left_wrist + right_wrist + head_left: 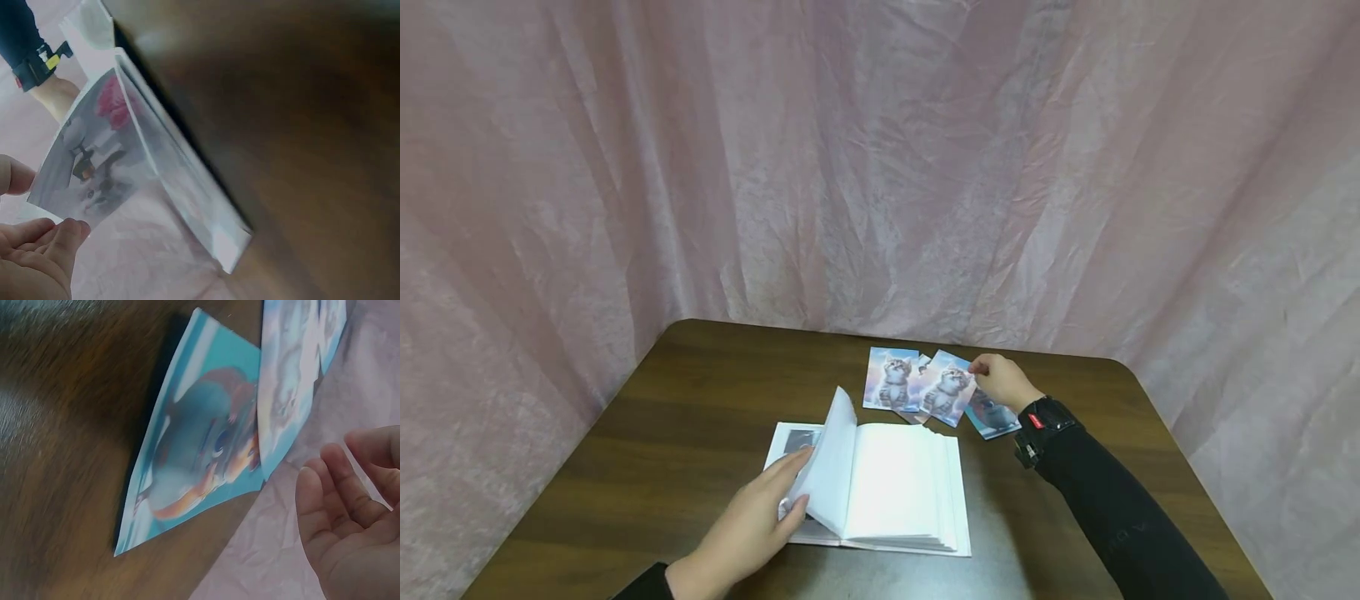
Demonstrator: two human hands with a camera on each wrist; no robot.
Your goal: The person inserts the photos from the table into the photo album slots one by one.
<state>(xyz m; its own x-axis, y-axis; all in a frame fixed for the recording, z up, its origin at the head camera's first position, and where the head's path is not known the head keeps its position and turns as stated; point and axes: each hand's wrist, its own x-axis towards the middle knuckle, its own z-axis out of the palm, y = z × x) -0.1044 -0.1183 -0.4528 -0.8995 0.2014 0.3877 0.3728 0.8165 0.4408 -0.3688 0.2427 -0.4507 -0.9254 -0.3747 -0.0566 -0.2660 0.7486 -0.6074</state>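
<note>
A white photo album (pixel 898 479) lies spread on the table. My left hand (pixel 745 525) holds one raised page (pixel 833 479) of it, thumb on one side and fingers on the other. In the left wrist view that page bears a picture of a kitten (pixel 94 187) and a pink flower. Beyond the album's right side, my right hand (pixel 1004 383) hovers at the edge of a kitten card (pixel 946 390). Its fingers are loosely bent, with a gap between thumb and fingertips and nothing in it. A teal picture card (pixel 200 444) lies partly under the kitten card.
A second kitten card (pixel 891 379) lies to the left, with another card partly hidden between the two. The brown wooden table (pixel 700 400) ends at a pink curtain (pixel 880 167) just behind the cards.
</note>
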